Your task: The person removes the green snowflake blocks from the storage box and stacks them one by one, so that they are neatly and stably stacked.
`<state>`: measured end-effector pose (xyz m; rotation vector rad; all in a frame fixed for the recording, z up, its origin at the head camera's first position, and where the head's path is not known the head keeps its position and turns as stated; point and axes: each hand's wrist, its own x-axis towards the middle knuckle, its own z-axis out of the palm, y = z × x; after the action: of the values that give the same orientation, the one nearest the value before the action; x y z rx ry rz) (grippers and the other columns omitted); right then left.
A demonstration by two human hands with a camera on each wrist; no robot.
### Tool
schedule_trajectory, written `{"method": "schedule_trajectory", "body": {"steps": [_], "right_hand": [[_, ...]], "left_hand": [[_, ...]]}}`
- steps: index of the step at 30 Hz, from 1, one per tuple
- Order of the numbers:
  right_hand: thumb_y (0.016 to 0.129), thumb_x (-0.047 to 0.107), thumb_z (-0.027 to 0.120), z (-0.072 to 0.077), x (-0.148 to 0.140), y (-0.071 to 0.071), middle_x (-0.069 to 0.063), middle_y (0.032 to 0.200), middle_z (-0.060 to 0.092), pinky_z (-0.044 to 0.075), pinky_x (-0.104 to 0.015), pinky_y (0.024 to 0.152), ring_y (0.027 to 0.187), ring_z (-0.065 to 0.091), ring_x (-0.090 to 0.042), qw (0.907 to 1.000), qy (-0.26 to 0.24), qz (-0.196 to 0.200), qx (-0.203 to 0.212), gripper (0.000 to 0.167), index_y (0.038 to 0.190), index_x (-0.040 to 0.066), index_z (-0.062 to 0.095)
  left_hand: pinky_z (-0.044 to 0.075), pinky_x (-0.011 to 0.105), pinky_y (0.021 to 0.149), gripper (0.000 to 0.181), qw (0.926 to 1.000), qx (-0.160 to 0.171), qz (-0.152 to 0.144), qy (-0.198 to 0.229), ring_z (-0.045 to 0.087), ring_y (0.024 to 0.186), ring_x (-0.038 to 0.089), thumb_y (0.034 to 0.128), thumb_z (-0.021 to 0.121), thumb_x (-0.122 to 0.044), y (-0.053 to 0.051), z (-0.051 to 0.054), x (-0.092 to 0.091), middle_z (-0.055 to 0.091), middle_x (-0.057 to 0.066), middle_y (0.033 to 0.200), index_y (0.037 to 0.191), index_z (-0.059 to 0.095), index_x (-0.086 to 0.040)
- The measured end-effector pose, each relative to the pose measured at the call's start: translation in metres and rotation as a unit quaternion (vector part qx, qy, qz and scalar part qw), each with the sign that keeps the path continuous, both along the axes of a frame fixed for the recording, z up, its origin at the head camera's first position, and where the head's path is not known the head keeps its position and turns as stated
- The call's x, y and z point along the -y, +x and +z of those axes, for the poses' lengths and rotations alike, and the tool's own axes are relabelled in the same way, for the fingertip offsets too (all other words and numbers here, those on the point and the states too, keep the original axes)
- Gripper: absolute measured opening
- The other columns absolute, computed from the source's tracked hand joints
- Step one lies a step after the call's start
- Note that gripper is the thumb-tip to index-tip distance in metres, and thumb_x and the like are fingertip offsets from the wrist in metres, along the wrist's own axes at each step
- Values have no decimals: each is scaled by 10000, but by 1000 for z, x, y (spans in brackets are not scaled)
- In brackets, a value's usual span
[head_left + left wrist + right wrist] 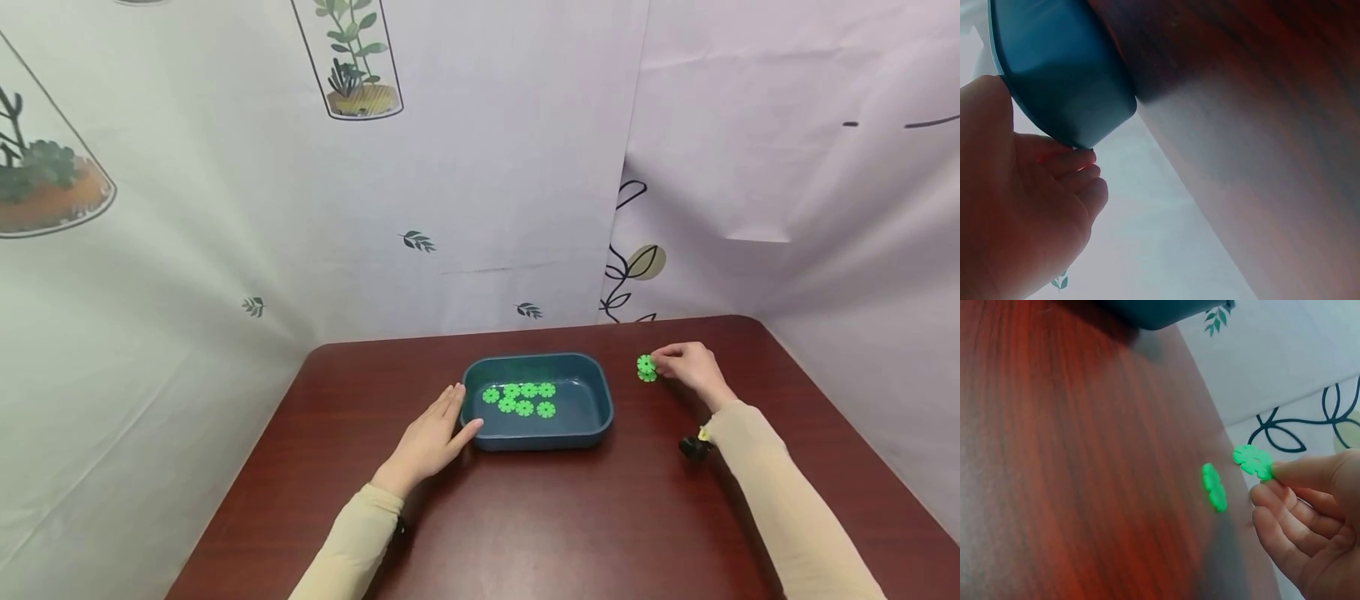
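Tray point(540, 442) on the table point(562, 517) holds green discs point(524, 408). Against its left side rests the left hand point(430, 437), thumb spread from straight fingers. Right of the tray, the right hand point(692, 367) pinches a notched disc point(1251, 461) near another disc point(1214, 487).

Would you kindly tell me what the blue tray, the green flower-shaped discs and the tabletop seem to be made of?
Blue tray: probably moulded plastic, smooth and slightly glossy, with rounded corners and soft reflections; glazed ceramic is possible.
Green discs: likely plastic, evenly bright-coloured, with cleanly notched edges.
Tabletop: wood or wood-look laminate, polished, given its streaky reddish-brown grain and sheen.
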<state>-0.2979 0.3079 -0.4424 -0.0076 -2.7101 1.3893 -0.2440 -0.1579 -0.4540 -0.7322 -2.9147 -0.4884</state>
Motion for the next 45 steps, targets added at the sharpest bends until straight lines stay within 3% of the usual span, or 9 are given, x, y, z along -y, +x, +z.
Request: {"method": "schedule_trajectory", "body": {"steps": [8, 15, 45], "right_hand": [[986, 119, 640, -8, -5, -1, -224, 998, 737, 590, -265, 703, 791, 726, -172, 9996, -132, 41, 230, 303, 1143, -135, 689], [971, 134, 643, -15, 4, -6, -197, 990, 735, 577, -252, 676, 756, 689, -107, 9993, -96, -34, 348, 304, 1122, -124, 703], [977, 127, 654, -22, 0, -2, -203, 973, 733, 562, -235, 631, 738, 682, -131, 9988, 276, -381, 146, 262, 1101, -93, 725]], "left_hand": [[291, 436, 1183, 771, 10000, 77, 31, 33, 238, 1515, 251, 1020, 526, -515, 0, 0, 0, 321, 128, 1617, 1566, 318, -12], [299, 452, 1178, 776, 9999, 44, 112, 60, 257, 1509, 275, 1013, 541, -511, 3, 1, 5, 334, 135, 1609, 1561, 327, -5], [304, 469, 1173, 775, 9998, 112, 8, 136, 267, 1503, 305, 1017, 542, -498, 0, 3, -1, 329, 150, 1610, 1562, 318, 4]]}}
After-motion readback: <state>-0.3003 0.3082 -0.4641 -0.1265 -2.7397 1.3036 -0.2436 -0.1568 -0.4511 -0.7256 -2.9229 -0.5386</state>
